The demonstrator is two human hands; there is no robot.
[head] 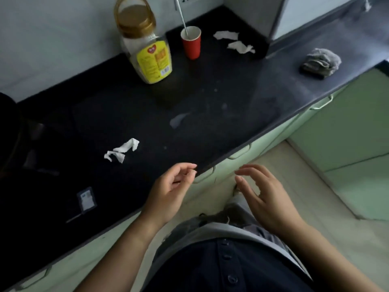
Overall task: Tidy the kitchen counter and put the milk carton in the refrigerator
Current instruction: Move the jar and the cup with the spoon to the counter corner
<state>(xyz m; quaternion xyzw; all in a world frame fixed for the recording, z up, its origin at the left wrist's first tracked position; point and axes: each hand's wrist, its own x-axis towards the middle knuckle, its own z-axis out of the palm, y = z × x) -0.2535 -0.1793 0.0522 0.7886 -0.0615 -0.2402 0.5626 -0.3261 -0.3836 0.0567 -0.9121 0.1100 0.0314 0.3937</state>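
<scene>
Hands first: we see our left hand (171, 186) over the front edge of the desk (210, 114), fingers loosely curled and holding nothing, and our right hand (261, 194) just off that edge above the floor, fingers spread and likewise empty, the two apart. Nearest on the desk lies a torn white tissue scrap (122, 150), and beyond it a pale wet smear (179, 121) near the middle. Toward the back edge stand a large yellow-labelled jar (147, 49) and a red cup (191, 43) with a stirrer in it, with two more crumpled tissues (233, 42) beside them and a grey rag (321, 61) near the right end. We cannot find the milk carton anywhere in view, nor the refrigerator. We judge the tidying barely begun: scraps, smear and cup all wait.
</scene>
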